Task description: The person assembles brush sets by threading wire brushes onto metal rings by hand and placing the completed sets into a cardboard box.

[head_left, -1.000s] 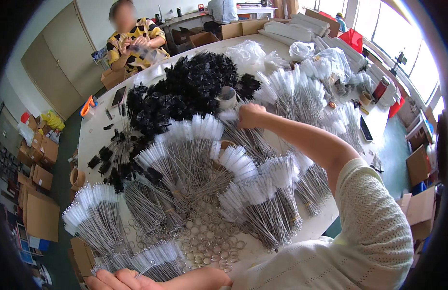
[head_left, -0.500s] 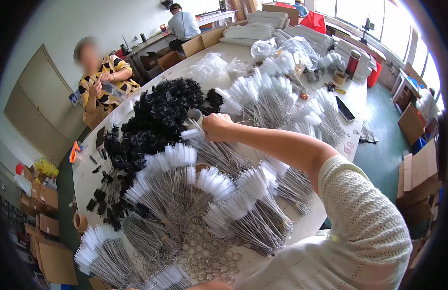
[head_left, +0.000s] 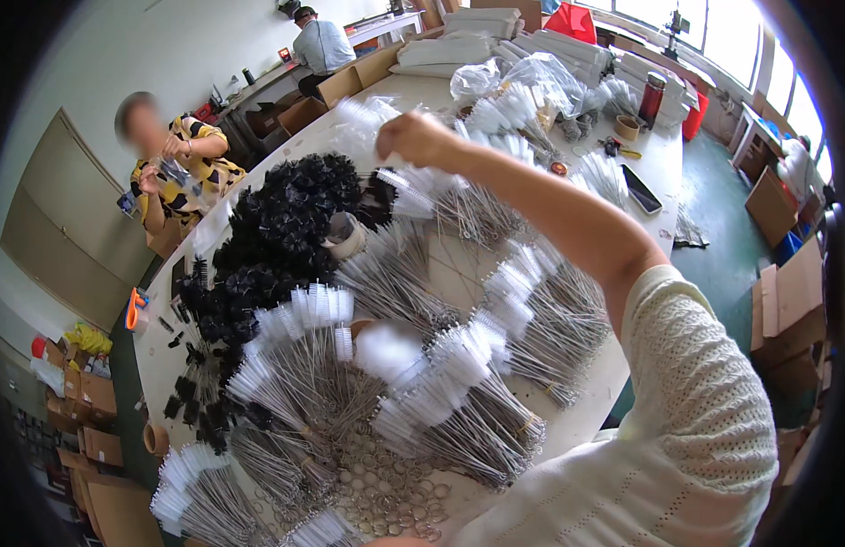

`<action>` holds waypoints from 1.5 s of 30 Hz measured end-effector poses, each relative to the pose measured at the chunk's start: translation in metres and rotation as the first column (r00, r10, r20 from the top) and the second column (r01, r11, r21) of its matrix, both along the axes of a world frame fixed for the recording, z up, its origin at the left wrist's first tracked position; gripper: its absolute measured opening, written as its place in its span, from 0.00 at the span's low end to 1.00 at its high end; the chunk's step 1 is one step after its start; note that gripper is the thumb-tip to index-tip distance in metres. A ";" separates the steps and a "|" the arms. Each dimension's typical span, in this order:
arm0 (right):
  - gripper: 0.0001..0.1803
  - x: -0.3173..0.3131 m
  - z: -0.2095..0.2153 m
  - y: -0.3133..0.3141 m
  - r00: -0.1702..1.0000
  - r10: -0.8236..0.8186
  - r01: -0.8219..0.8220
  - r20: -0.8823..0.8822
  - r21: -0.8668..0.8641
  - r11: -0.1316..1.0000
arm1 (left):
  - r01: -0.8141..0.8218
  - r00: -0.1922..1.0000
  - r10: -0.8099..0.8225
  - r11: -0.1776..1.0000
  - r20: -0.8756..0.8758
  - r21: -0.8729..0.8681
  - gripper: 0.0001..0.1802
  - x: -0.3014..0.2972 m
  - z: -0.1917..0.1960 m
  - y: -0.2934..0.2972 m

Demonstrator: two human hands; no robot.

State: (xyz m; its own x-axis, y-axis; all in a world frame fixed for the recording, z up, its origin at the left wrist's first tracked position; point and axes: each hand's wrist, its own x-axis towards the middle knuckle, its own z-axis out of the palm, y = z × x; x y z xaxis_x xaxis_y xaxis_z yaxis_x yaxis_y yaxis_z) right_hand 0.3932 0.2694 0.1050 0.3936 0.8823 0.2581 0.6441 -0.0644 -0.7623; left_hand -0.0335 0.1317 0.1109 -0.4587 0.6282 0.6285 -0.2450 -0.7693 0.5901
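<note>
My right hand [head_left: 418, 141] is raised over the far part of the table, fingers curled closed. Blurred pale shapes beside its fingers hide what it grips, if anything. Beneath the hand lie white-bristled wire brushes [head_left: 409, 196]. Nearer, more white brushes with thin looped wire stems [head_left: 491, 424] lie in bundles. One white brush clump [head_left: 390, 351] is smeared by motion. Loose metal rings [head_left: 386, 492] are spread close to me. At the lower edge only a sliver of my left arm [head_left: 399, 541] shows; the left hand is out of sight.
A heap of black-bristled brushes [head_left: 295, 205] fills the table's left side, beside a tape roll [head_left: 346, 235]. On the right are a phone [head_left: 641, 190] and a red flask [head_left: 652, 98]. Across the table, a co-worker [head_left: 181, 164] handles a clear bag.
My right hand has lifted away from the brushes by the tape roll and moved farther across the table. The near white clump has become blurred. The view has shifted slightly.
</note>
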 end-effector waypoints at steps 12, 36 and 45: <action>0.18 0.165 -0.091 -0.078 0.682 -0.430 0.685 0.591 -0.311 0.659 | 0.493 0.868 -0.490 0.869 0.078 -0.039 0.18 -0.001 -0.009 0.012; 0.11 -0.101 -0.018 -0.191 0.367 0.556 -0.300 -0.746 0.471 0.830 | 0.753 0.526 -0.833 0.550 -0.171 -0.361 0.14 0.105 -0.044 -0.013; 0.11 -0.178 -0.030 -0.220 0.265 0.531 -0.384 -0.805 0.417 0.824 | 0.641 0.447 -0.709 0.679 -0.545 -0.358 0.13 0.125 -0.068 -0.015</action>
State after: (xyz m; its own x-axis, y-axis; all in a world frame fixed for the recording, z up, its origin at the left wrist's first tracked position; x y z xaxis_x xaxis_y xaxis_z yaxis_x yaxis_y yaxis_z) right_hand 0.2152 0.0496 0.0747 -0.0064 0.9870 0.1604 -0.4784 0.1378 -0.8673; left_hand 0.0913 0.1165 0.0429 0.5899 0.6326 0.5019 -0.2345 -0.4606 0.8561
